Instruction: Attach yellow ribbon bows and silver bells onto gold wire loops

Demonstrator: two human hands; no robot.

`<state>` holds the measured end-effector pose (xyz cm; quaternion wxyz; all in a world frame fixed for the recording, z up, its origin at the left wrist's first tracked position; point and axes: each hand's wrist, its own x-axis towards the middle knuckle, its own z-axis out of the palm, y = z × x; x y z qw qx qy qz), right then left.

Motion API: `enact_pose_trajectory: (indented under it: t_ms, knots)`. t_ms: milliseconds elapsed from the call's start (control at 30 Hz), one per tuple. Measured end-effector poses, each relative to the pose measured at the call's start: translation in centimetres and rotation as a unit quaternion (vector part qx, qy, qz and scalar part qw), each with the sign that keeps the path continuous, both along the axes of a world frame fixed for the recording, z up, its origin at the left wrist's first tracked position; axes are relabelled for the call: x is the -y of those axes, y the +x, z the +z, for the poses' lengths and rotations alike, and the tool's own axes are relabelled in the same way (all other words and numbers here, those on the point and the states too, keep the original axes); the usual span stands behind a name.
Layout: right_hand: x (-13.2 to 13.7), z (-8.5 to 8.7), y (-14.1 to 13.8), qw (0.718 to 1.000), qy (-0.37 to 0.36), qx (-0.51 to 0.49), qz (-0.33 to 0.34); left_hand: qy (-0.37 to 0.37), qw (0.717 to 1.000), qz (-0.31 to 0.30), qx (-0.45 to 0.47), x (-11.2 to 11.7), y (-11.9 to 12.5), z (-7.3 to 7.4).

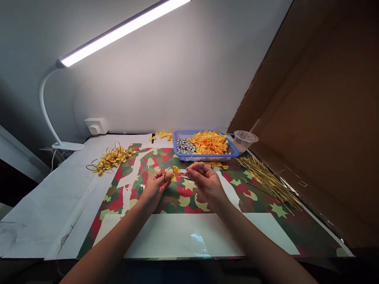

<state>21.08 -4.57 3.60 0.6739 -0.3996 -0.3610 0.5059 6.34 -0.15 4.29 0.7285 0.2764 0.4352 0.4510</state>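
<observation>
Over the middle of the table, my left hand (pixel 155 187) pinches a gold wire tie bent into a loop (pixel 167 174). A small yellow ribbon bow (pixel 175 172) sits beside the loop, between my two hands. My right hand (pixel 207 183) is closed, with thumb and fingertips together near a thin, light strand that runs toward the bow. Whether that strand is the tie's end is too small to tell. Just beyond my hands is a blue plastic basket (pixel 204 159), holding orange-yellow ribbon pieces (pixel 210 142) and silver bells or beads (pixel 186 146).
A pile of looped gold ties with bows (pixel 114 157) lies at the left. Straight gold ties (pixel 269 181) lie at the right, below a lidded plastic cup (pixel 245 138). A white desk lamp (pixel 68 146) stands back left. Cardboard (pixel 319 130) walls the right side.
</observation>
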Motion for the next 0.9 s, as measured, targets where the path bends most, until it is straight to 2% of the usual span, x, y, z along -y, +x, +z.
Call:
enact_pose_trajectory:
  t_ms: [200,467,900]
  knots:
    - [0.7,-0.7,-1.6,0.990,0.070,0.093,-0.085,-0.019,0.999,-0.027,0.023,0.2,0.0,-0.3]
    - [0.9,-1.1,-1.9,0.975,0.100,0.159,-0.121,-0.056,0.996,-0.049,0.042,0.0,-0.2,-0.8]
    - [0.8,-0.9,-1.8,0.975,0.098,0.152,-0.129,-0.082,0.994,-0.043,0.062,-0.1,-0.1,-0.8]
